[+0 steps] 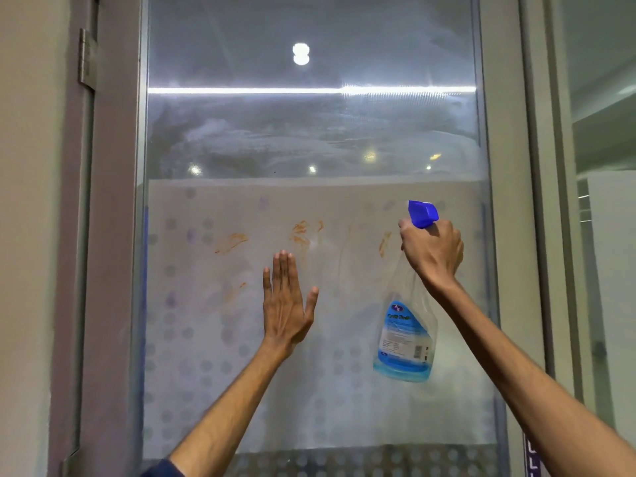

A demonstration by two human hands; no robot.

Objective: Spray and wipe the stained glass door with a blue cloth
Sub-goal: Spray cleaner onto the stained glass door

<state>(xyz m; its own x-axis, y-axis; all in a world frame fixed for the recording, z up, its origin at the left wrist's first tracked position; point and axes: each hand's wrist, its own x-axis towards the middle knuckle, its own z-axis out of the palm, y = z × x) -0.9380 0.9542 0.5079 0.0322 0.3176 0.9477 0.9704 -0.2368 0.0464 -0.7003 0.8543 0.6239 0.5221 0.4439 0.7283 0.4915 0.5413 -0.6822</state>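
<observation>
The glass door (213,139) fills the view, clear on top and frosted with dots lower down. Orange-brown smears (231,242) mark the frosted part, with more smears (303,232) near the middle and one streak (383,244) at the right. My left hand (287,304) lies flat and open against the glass below the middle smears. My right hand (432,251) grips the neck of a clear spray bottle (406,335) with blue liquid and a blue nozzle (422,213), pointed at the glass. No blue cloth is in view.
A grey door frame (110,235) with a metal hinge (86,60) runs down the left, beside a beige wall (24,235). Another frame post (509,201) and a glass partition (605,235) stand at the right.
</observation>
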